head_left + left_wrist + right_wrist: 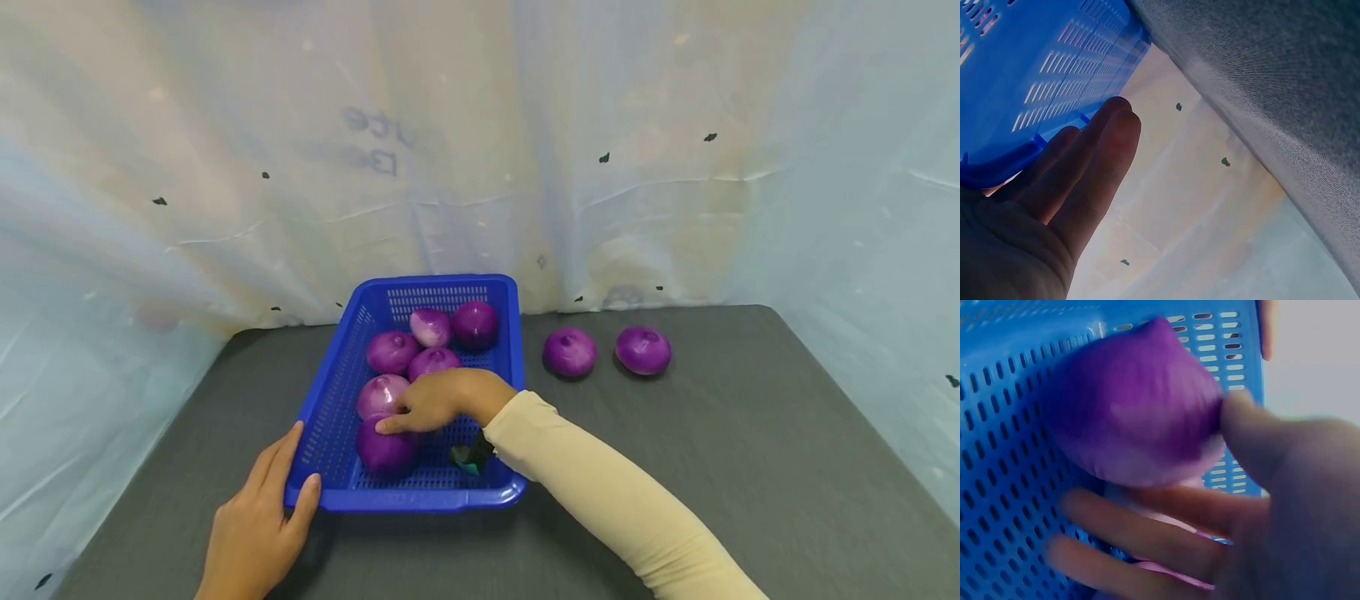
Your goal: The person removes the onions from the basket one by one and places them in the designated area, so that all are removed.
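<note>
A blue plastic basket (405, 500) with slotted walls holds several red onions, among them a pale pinkish one (431, 327) at the back. My right hand (442, 396) reaches in over the basket's right side and pinches the front red onion (1141, 406) between thumb and index finger. The other fingers (1129, 531) spread out beside it. My left hand (258, 512) rests on the basket's front left corner. Its straight fingers (1094, 175) lie along the outside of the left wall, and its thumb touches the front rim.
Two more red onions, one nearer (570, 352) and one farther right (643, 350), lie on the dark grey table (720, 433) right of the basket. A pale plastic sheet (480, 150) hangs behind the table and down both sides.
</note>
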Available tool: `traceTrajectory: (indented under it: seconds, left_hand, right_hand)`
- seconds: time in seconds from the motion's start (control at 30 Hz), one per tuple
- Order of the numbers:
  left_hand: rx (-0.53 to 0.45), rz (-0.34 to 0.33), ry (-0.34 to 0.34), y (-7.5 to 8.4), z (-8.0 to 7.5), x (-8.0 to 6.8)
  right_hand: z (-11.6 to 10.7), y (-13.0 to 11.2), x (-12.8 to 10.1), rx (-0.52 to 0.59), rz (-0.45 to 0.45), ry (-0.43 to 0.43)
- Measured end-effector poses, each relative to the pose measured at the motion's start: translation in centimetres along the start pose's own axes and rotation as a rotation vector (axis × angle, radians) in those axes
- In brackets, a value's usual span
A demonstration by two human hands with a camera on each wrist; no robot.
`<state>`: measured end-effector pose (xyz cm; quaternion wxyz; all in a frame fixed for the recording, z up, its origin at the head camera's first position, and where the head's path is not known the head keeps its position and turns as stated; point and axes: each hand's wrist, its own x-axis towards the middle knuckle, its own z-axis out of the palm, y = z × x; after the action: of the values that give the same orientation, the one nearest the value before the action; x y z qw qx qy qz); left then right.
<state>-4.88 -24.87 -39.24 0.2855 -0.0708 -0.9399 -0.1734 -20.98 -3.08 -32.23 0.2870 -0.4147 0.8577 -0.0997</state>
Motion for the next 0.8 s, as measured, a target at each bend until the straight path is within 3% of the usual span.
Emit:
traceTrajectory:
  seconds: [0.1,0.23,0.3,0.4,0.67,0.8]
  left_hand:
    - [0.003,-0.007,-0.012,-0.01,0.04,-0.05]
    - [-0.007,-0.007,-0.016,-0.08,0.09,-0.09]
    - [-0.015,-0.004,-0.015,-0.12,0.11,-0.08]
    - [-0.023,-0.002,-0.014,-0.19,0.12,-0.05]
    - [-0.032,-0.002,-0.020,-0.17,0.10,0.00]
    - [-0.031,-0.003,-0.022,-0.16,0.10,0.03]
  right_hand:
    - [-0.20,0.06,0.17,-0.042,-0.062,0.139]
    - [-0.56,-0.02,0.36,-0.060,-0.283,0.239]
    - [-0.63,-0.10,0.36,-0.069,-0.362,0.202]
    - [-0.54,-0.14,0.33,-0.084,-0.381,0.088]
    - [0.04,0.17,0.05,0.066,-0.268,-0.150]
    - [-0.07,0.34,-0.15,0.039,-0.226,-0.231]
